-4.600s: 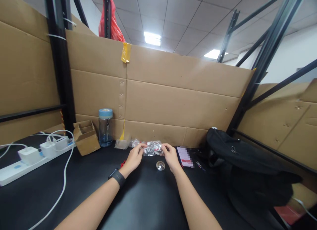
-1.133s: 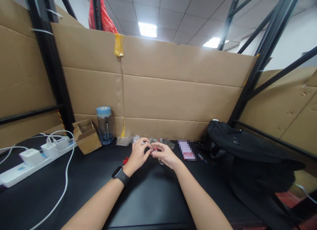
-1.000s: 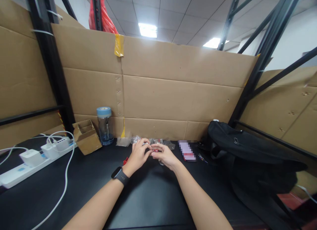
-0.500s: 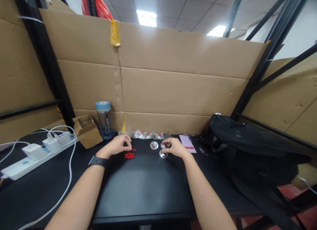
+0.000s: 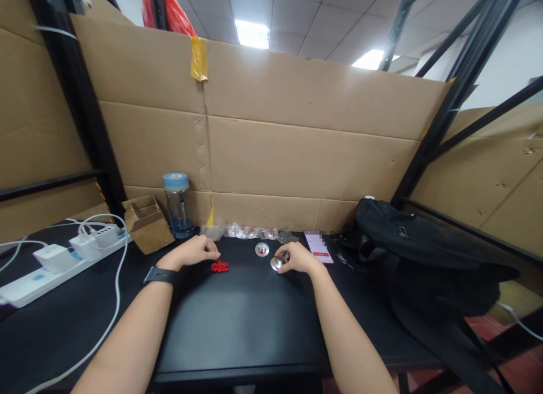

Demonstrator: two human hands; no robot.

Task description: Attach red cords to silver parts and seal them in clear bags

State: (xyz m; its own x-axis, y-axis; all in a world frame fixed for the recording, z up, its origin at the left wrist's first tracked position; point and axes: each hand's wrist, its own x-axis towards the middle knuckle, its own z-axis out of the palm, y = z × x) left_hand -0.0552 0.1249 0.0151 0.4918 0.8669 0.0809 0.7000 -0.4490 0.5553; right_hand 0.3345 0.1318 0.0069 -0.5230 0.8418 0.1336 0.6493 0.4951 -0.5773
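Working well inside table edge, left hand pinches cord, right hand grips disc.

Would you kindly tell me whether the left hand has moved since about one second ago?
Yes: judged against the blue-lidded bottle, the left hand has shifted left, closer to the bottle, and is now at the red cord.

The left forearm wears a dark, wide-strapped watch around the wrist; the right forearm is bare down to the fingers.
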